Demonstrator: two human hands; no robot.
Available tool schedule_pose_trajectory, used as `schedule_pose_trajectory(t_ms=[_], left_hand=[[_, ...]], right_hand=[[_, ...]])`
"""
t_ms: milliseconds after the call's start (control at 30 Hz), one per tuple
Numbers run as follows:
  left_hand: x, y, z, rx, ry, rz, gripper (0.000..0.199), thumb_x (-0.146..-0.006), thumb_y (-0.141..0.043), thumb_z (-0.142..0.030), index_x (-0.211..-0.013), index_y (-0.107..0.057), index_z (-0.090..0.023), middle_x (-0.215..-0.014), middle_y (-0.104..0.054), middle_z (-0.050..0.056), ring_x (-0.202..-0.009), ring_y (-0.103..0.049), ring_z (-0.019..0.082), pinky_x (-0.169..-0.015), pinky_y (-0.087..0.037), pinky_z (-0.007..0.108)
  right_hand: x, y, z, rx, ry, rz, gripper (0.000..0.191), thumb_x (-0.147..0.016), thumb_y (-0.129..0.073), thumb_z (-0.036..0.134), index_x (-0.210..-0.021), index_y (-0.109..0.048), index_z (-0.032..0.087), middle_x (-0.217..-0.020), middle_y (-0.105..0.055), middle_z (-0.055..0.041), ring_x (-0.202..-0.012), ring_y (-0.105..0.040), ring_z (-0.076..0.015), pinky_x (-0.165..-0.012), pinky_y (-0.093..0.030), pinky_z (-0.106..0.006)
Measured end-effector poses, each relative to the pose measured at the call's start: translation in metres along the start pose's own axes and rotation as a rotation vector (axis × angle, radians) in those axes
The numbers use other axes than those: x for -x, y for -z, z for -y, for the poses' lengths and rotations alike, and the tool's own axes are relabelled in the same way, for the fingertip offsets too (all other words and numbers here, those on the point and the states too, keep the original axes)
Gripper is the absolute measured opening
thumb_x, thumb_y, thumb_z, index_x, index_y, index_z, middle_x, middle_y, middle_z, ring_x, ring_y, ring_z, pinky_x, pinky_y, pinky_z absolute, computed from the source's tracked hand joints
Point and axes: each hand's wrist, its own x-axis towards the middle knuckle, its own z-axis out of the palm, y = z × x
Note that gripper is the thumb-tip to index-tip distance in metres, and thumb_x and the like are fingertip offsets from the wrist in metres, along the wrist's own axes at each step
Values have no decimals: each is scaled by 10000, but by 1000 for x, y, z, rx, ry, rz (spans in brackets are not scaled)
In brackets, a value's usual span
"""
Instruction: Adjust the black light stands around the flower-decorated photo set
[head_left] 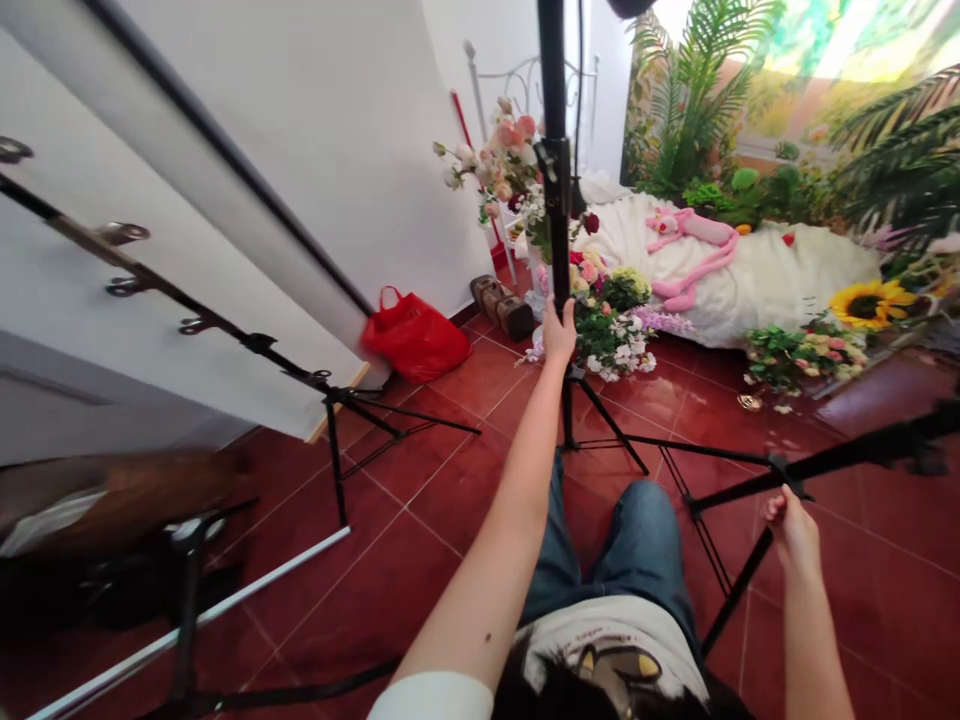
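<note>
My left hand [559, 330] is wrapped round the upright pole of a black light stand [556, 220] in front of me, just above its spread legs. Off to the right, my right hand [791, 525] has its fingers curled in at the leg collar of a second light stand [840, 460]. That second stand leans, its pole running up and out of view at the right. Past the first stand, bunches of artificial flowers [615, 330] crowd the floor, close behind my left hand. My knees lie between the two stands.
A red bag [416, 335] and brown shoes [502, 305] sit by the wall. A black backdrop stand with clamps [150, 275] spans the left, above a white pole [202, 620] on the tiles. Behind, a pink plush toy [697, 240] lies on white cloth [795, 280]; a sunflower [870, 302] stands right.
</note>
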Motion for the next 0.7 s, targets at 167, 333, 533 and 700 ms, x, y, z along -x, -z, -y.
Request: schedule_pose_trajectory(t_ms=[167,333,533,700], left_hand=[[37,-23,-20,-273,124,-228,451,-978,-469,-370,-1359,-425,-133,-1366,-500,238,-1358,-496,311,-1130,-399,455],[106,-89,-35,-409,269,-211,460,-920,-502,-223,-1325,-381,-39,-1421,-379,304,-1406,-392,365,-1146,-346,515],[202,-212,-92,7,-170,553,277,-928,-565,-344,-1116,-515,-147,-1217,-592,177,-1207,-573,252,-1089,-421,442],[282,-285,-162,374,-296,1020,335,-936,-555,-466,-1139,-550,-199,-1140,-689,113,-1062,-672,207,-990,-510,381]], right_hand=[[8,5,19,-151,-68,-56,560,-493,-849,623,-509,-483,200,-436,-449,54,-414,-422,-64,-420,-404,-210],[14,21,38,-247,-8,-60,582,-524,-841,642,-532,-461,201,-445,-439,68,-424,-408,-52,-449,-398,-199],[27,52,51,-213,33,-108,584,-619,-788,678,-536,-454,206,-465,-442,58,-439,-427,-63,-456,-396,-210],[31,71,54,-265,25,-92,579,-625,-797,660,-539,-435,216,-466,-419,58,-427,-403,-70,-430,-373,-225]])
